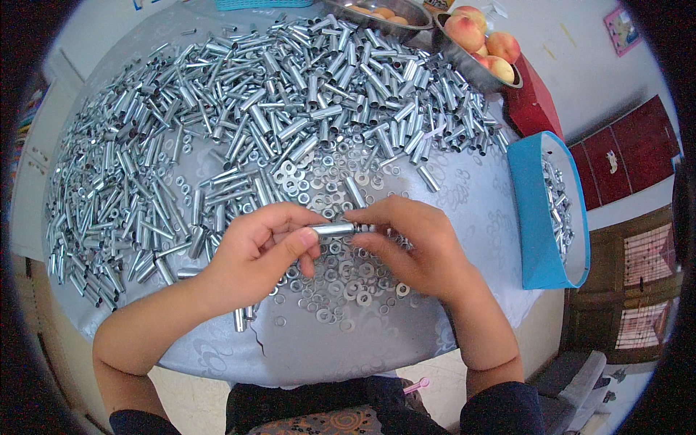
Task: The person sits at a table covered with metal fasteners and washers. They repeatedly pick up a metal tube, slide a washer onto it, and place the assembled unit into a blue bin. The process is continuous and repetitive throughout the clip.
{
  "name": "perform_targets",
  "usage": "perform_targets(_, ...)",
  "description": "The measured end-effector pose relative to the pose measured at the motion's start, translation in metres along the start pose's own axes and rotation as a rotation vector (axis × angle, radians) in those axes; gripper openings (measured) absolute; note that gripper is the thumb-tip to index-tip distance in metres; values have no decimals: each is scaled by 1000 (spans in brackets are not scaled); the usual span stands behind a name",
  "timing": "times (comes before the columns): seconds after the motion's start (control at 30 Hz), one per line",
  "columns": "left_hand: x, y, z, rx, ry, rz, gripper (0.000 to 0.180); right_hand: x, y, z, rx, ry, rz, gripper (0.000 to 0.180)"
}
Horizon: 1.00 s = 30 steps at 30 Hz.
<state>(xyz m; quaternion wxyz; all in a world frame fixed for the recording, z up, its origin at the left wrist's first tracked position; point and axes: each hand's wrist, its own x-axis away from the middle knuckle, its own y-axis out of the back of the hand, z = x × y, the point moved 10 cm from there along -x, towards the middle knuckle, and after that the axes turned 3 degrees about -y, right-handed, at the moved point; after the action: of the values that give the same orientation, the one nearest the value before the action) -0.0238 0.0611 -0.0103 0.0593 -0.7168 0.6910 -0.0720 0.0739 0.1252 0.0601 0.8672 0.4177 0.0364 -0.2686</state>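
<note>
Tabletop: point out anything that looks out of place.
The fruit in a metal bowl looks odd at the far right, beside loose metal tubes. A dark crooked line toward the near edge may be damage.

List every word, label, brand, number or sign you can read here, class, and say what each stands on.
No text can be read.
Metal sleeve in the left hand: no lettering visible.
Blue box: no lettering visible.
Pink-edged wall picture: too small and blurred to tell whether it bears words.
</note>
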Motion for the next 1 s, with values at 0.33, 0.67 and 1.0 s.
perform_targets(0.33,-1,-1,-3,-5,17,4,21,0,-4,1,93,36,4,22)
perform_targets(0.67,1,-3,-2,-42,59,31,20,1,-11,0,173,-3,108,21)
perform_targets(1.0,0,-3,-5,-114,-11,33,22,-1,0,24,70,184,-51,22)
